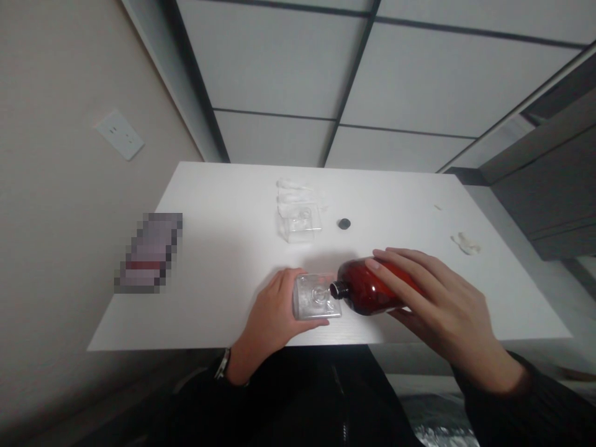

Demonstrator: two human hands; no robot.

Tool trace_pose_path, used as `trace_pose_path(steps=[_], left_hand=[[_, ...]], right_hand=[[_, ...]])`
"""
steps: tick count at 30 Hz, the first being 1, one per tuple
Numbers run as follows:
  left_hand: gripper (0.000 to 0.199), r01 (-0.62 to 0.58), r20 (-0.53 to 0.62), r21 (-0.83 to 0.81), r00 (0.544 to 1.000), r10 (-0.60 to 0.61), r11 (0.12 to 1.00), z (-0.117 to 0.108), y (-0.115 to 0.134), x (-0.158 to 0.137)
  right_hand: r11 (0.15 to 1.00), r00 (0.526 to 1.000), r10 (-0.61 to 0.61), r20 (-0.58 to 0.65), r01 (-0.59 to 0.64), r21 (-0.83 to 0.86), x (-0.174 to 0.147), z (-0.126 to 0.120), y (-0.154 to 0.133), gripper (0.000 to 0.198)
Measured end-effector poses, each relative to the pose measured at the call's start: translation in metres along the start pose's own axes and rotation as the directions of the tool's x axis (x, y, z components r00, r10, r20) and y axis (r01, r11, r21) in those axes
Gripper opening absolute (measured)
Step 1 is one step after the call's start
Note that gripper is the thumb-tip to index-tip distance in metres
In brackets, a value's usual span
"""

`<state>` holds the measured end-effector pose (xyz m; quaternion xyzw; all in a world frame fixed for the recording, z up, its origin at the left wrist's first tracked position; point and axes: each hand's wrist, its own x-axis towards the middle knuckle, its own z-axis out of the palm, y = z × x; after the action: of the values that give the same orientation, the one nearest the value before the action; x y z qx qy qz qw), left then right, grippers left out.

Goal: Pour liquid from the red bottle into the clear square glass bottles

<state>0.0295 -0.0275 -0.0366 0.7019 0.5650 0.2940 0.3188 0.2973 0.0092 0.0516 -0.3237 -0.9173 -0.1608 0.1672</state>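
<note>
My right hand point(447, 310) grips a dark red bottle point(367, 288) tipped on its side, its black open neck pointing left. The neck meets the mouth of a small clear square bottle point(313, 299), which my left hand point(272, 316) holds steady on the white table point(223, 261) near its front edge. A small black cap point(344, 224) lies alone on the table behind the red bottle.
A second clear bottle point(300, 225) stands mid-table with crumpled clear wrapping point(295, 191) behind it. White scraps point(465, 243) lie at the right side. A blurred-out flat object point(149, 251) rests at the table's left edge. A wall outlet point(118, 134) is at the left.
</note>
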Motion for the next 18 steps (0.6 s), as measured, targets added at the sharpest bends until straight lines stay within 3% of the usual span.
trace_pose_path(steps=[18], left_hand=[[0.082,-0.002,0.005,0.021,1.0,0.002,1.0,-0.0008,0.0001,-0.0003]], right_hand=[[1.0,1.0,-0.015,-0.004,0.015,0.003,0.0021,-0.002,0.0004,0.053]])
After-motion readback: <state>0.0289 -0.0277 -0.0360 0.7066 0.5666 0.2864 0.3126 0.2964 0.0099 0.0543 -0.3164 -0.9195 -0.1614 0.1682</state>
